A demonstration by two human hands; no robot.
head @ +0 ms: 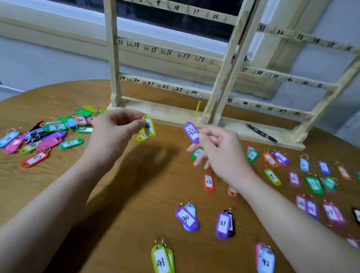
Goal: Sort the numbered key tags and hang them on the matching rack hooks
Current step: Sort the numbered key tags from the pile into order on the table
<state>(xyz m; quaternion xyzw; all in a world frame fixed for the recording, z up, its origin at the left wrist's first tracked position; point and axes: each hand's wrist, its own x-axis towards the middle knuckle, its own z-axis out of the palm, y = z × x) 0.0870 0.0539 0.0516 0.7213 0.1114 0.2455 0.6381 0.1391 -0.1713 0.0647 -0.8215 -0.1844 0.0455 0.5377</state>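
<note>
My left hand [117,129] pinches a yellow key tag [149,127] above the table, just in front of the left wooden rack [168,52]. Another yellow tag [141,135] lies right under it. My right hand [218,149] pinches a purple tag marked 32 [191,132] near the foot of the racks. The right rack [293,78] carries the numbers 31 to 48. One yellow tag [197,108] hangs under hook 24. An unsorted heap of tags [47,134] lies at the left.
Tags lie spread out on the round wooden table [122,197]: 30 [186,218], 31 [222,224], 41 [162,265], 42 [266,263], 23 [208,182], and several rows at the right [314,185]. A black marker [261,133] rests on the right rack's base.
</note>
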